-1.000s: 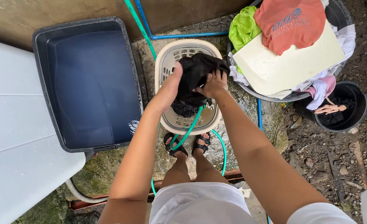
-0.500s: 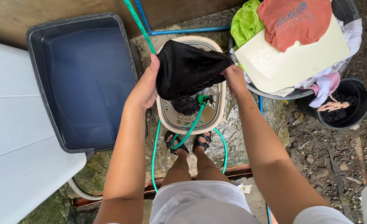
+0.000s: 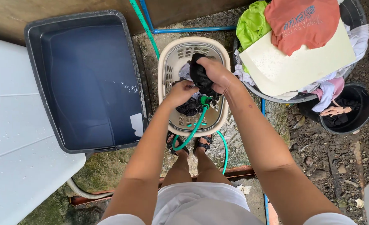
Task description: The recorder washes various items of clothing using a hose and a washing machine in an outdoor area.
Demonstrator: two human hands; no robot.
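Observation:
My right hand (image 3: 218,76) and my left hand (image 3: 180,92) both grip a black mesh cloth (image 3: 200,76), bunched into a twisted roll over a cream plastic laundry basket (image 3: 165,68). More dark wet cloth (image 3: 189,106) lies at the basket's bottom. A green hose (image 3: 191,132) runs up from the ground by my sandalled feet (image 3: 188,146) into the basket, its nozzle just under my hands.
A large dark tub (image 3: 38,31) of water stands at the left, beside a white surface (image 3: 13,146). At the right a basin (image 3: 351,12) is piled with green, orange and white laundry and a cream board (image 3: 301,62). A black bucket (image 3: 363,114) stands on gravel. Blue pipes (image 3: 192,30) run behind.
The black cloth, held spread wide between my hands half a second ago, is now bunched and twisted tight. My hands have come together, lower over the basket.

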